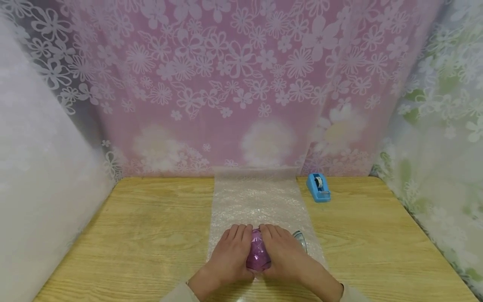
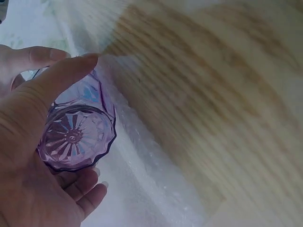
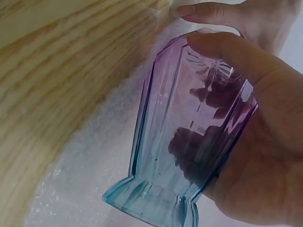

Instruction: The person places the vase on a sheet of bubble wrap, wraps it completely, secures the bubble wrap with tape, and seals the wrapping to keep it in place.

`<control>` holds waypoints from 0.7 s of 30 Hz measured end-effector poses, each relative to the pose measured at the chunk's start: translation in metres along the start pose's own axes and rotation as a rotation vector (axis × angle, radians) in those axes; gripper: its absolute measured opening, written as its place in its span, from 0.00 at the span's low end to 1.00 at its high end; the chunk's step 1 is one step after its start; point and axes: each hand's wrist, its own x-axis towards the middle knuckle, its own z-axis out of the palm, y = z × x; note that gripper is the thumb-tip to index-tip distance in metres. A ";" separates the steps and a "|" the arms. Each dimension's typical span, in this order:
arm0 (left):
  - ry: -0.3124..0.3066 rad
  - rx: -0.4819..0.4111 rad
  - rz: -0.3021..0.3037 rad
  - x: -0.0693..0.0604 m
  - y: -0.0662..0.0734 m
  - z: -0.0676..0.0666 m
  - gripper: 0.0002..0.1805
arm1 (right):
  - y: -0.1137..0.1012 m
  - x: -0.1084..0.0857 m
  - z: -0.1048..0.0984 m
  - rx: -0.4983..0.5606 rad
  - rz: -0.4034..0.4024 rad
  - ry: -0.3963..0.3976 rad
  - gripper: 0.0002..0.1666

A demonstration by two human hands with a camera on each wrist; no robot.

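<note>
A glass vase (image 1: pixel 258 253) lies on its side on a sheet of bubble wrap (image 1: pixel 256 201). Purple at its base, it fades to teal at the flared mouth (image 3: pixel 151 203). My left hand (image 1: pixel 231 253) grips the base end, where the left wrist view shows a sunburst pattern on the round bottom (image 2: pixel 73 137). Around the vase's body curls my right hand (image 1: pixel 284 253), its thumb on the purple glass. The mouth points right and sticks out past the right hand. Both thumbs are close together on the near side. The far fingertips are partly hidden.
A blue tape dispenser (image 1: pixel 318 188) with a roll of tape stands at the back right of the wooden table (image 1: pixel 158 226). The bubble wrap runs back to the table's far edge. Flowered curtains (image 1: pixel 241 84) hang behind and at both sides.
</note>
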 end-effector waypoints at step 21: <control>0.041 0.169 0.051 -0.003 0.008 0.001 0.53 | 0.003 0.003 -0.002 0.094 0.051 -0.050 0.57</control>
